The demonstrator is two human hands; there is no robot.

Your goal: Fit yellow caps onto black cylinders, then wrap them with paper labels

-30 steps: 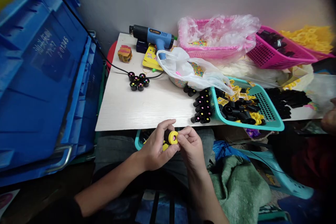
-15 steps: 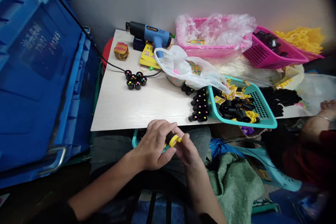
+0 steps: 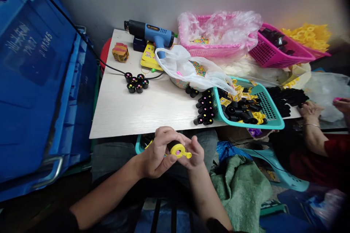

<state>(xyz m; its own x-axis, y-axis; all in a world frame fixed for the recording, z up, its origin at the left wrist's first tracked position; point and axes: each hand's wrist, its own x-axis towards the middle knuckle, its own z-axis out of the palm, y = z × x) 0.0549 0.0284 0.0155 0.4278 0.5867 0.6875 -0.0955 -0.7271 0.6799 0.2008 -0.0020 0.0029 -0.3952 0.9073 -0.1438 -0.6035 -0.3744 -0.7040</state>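
We note the left hand (image 3: 156, 152) clenched round a short black barrel (image 3: 171, 146), a smooth plastic cylinder. On its end sits a yellow cap (image 3: 180, 151), round and glossy, with a pink dot at its centre and a small tab jutting to the right. The right hand (image 3: 195, 151) lies palm up, its fingers curled under the cap and pinching it. The piece is held over the lap, just below the near edge of the table (image 3: 123, 116), whose top is pale, wood-grained laminate.

Counts and materials on the table:
- One cluster of black cups (image 3: 136, 83) with coloured centres; we count six, all touching.
- One heat gun (image 3: 149, 32), blue and black hard plastic, its cord trailing left.
- One teal basket (image 3: 269, 111), perforated plastic, holding black barrels and yellow pieces; a stack of black barrels (image 3: 203, 109) lies just beside its left wall.
- One clear plastic bag (image 3: 180, 63), thin and crinkled, with small multicoloured beads inside.
- Two pink baskets (image 3: 284, 52), mesh-walled; the left one is lined with film.
- One heap of yellow rings (image 3: 310, 33) at the far right.

Stacked blue crates (image 3: 32, 80) stand at the left. A co-worker's hand (image 3: 308, 109) rests at the table's right edge.
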